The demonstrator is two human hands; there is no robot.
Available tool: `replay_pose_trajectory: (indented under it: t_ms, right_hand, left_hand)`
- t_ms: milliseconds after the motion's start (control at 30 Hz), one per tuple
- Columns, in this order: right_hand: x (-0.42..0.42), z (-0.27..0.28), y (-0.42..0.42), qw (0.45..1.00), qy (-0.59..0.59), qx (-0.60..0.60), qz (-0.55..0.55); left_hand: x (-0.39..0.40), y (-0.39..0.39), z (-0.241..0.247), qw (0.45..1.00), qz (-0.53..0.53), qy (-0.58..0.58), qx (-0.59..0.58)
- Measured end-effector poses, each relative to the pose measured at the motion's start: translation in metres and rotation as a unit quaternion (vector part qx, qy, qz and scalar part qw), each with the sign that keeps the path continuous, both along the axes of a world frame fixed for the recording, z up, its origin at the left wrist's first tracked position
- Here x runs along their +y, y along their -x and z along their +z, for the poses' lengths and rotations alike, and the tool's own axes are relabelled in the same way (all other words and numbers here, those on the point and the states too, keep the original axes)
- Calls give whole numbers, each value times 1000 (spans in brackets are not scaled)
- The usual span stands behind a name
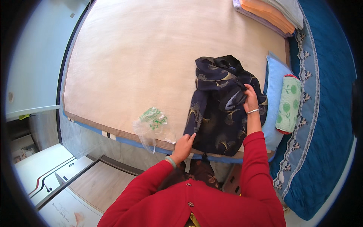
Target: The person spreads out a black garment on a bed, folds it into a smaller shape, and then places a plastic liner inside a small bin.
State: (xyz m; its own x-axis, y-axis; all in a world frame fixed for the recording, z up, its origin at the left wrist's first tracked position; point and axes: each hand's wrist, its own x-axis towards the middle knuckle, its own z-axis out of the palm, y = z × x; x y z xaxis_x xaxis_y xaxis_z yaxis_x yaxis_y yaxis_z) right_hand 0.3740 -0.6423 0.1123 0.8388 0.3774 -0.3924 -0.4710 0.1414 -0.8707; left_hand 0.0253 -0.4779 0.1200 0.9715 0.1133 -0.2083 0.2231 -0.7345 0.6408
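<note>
A dark navy garment (pixel 218 122) with gold fan-like motifs lies partly bunched on the bed. Its long narrow part, which looks like a sleeve (pixel 195 110), runs down the left side. My left hand (pixel 183 146) pinches the lower end of that part near the bed's front edge. Higher up, my right hand (pixel 251 98) grips a dark fold of the cloth, beside an opening where a bluish-grey inner side (pixel 232 99) shows. The garment's far end is crumpled, and some of its layers are hidden.
A clear plastic bag (pixel 153 120) with green print lies left of the garment on the beige bed cover (pixel 136 62). On the right are a light blue pillow (pixel 273 113) and a green bolster (pixel 288 105). Folded bedding (pixel 269 14) is stacked behind. A blue lace-trimmed cover (pixel 329 93) drapes the headboard side.
</note>
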Motion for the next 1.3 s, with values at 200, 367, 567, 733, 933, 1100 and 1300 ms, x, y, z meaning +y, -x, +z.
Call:
replay_pose_trajectory:
  t_ms: [200,367,567,733,933,1100,1300]
  right_hand:
    - [-77,-83,57,833,469,-277,94]
    - [-30,-76,94,783,535,-251,193]
    - [-54,-63,80,865,417,-262,97]
    - [-136,-25,60,795,487,-354,-79]
    - [-182,-25,111,813,557,-99,-137]
    - [-186,-47,117,765,631,-83,-95]
    - [-186,-45,126,812,514,-36,-274]
  left_hand:
    - [-40,2,-35,984,-112,1,135]
    - [-32,-12,-42,960,-164,61,220]
    - [-30,-45,-46,909,-238,67,336]
    - [-55,-95,-30,901,-288,48,322]
    - [-107,-183,-18,944,-203,212,150]
    - [-152,-228,-17,910,-209,302,193]
    - [-179,-220,-24,877,-117,417,210]
